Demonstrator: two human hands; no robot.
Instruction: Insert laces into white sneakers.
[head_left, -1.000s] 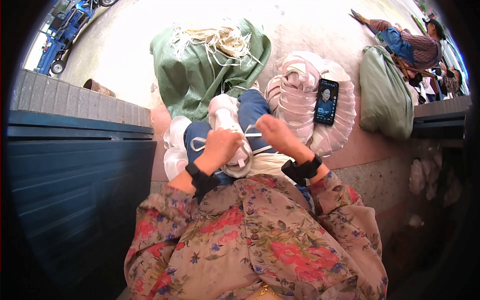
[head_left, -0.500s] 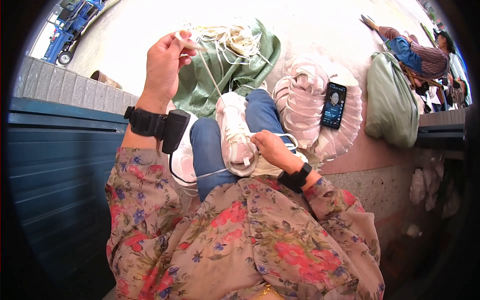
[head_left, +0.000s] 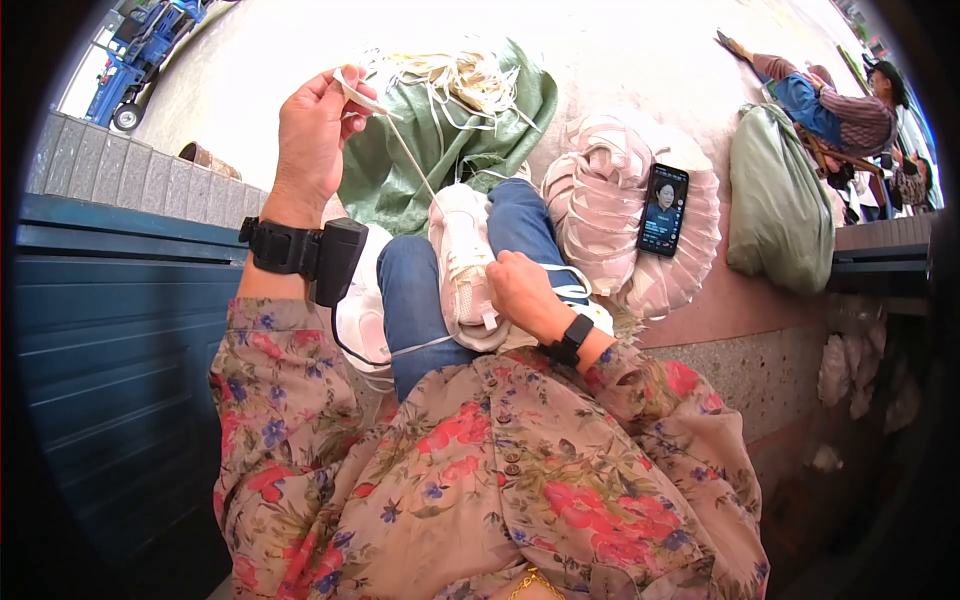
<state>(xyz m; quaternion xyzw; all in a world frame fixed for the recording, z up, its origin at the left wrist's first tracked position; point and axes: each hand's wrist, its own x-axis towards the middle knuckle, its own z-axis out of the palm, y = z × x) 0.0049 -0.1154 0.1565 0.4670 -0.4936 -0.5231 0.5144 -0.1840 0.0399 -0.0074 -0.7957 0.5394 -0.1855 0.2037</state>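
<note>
A white and pale pink sneaker (head_left: 458, 222) lies between my jeans-clad knees, its toe toward my body. Up at the left, my left hand (head_left: 312, 145) is closed, pinching a white shoelace (head_left: 411, 158) that stretches taut down to the collar of the shoe. My right hand (head_left: 527, 297) is curled over the lacing on the shoe's right side, with its fingertips partly hidden; a loose loop of lace trails to the right behind it. Beside my left knee rests another whitish-pink shoe (head_left: 362, 325).
Ahead, a pile of cream laces (head_left: 468, 82) lies on a green sack (head_left: 395, 185). To the right, a phone (head_left: 662, 212) rests on stacked pinkish-white shoe parts (head_left: 600, 215). Farther right are a full sack (head_left: 778, 205) and a seated person (head_left: 860, 115). A blue panel (head_left: 120, 360) borders my left.
My right hand has moved slightly left and up over the lacing. My left hand has shifted a little left, still pinching the lace, which stays taut.
</note>
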